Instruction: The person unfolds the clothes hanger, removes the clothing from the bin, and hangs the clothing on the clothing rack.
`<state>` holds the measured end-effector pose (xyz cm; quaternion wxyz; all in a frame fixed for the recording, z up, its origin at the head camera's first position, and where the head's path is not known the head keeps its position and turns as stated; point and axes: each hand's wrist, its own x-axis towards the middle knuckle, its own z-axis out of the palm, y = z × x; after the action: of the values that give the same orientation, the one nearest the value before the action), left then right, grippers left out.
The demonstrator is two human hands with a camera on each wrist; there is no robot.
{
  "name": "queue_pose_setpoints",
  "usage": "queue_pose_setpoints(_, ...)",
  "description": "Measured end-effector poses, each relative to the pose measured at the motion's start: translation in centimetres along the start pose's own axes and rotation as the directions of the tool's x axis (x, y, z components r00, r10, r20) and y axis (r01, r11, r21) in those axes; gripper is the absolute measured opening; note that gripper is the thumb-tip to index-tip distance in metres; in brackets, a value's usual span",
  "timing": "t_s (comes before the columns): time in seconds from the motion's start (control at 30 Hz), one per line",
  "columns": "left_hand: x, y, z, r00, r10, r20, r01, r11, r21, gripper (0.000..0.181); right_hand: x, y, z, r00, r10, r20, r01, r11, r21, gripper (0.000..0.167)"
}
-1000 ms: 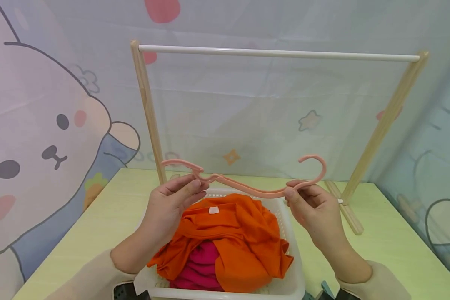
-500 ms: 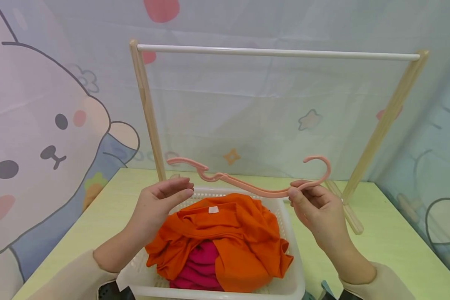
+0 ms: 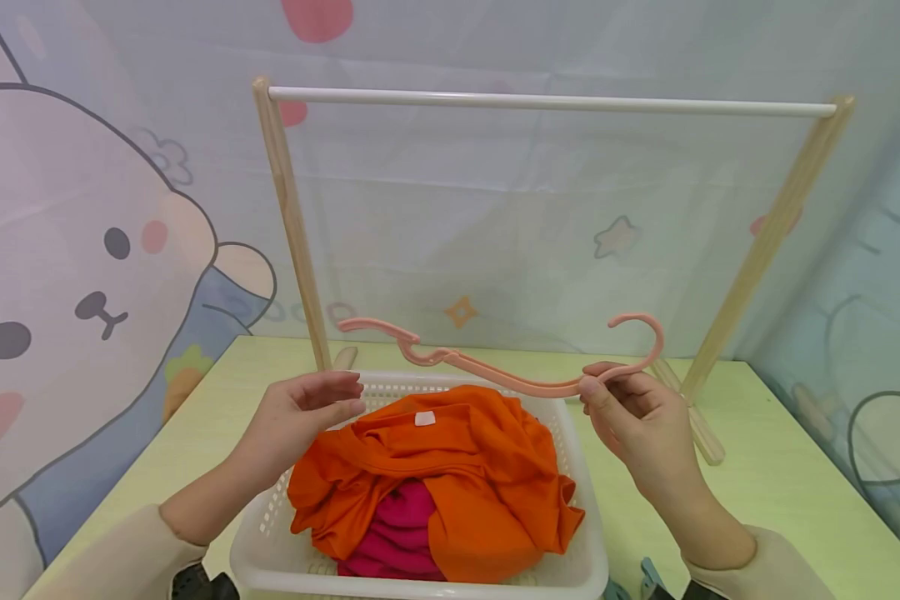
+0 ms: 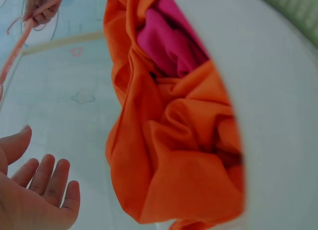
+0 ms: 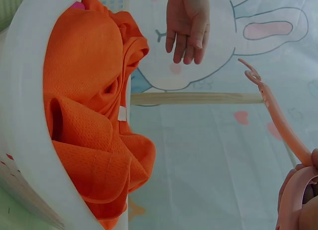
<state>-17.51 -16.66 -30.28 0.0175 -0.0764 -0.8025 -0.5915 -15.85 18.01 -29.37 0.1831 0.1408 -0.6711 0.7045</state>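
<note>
Pink hanger [image 3: 510, 381] is running toward 9–10 o'clock from right hand [image 3: 637, 417], fingers pinching it just beside the hook [image 3: 659, 338]; left hand [image 3: 296, 419] is hovering at its far end's 7 o'clock, fingers loose, clear of it; orange garment [image 3: 495, 475] is lying at hanger's 6 o'clock

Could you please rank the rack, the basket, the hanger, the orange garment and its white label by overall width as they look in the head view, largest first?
1. Rack
2. Basket
3. Hanger and orange garment: too alike to rank
4. White label
</note>
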Motion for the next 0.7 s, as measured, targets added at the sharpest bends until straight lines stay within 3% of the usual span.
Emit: queue_pose_setpoints(0.7, 1.0, -3.1, -1.4, 0.995, -0.018, 0.101, 0.005, 0.991, 0.134, 0.046, -0.2, 0.5, -0.1, 0.998, 0.054, 0.014, -0.054, 0.998, 0.015, 0.023)
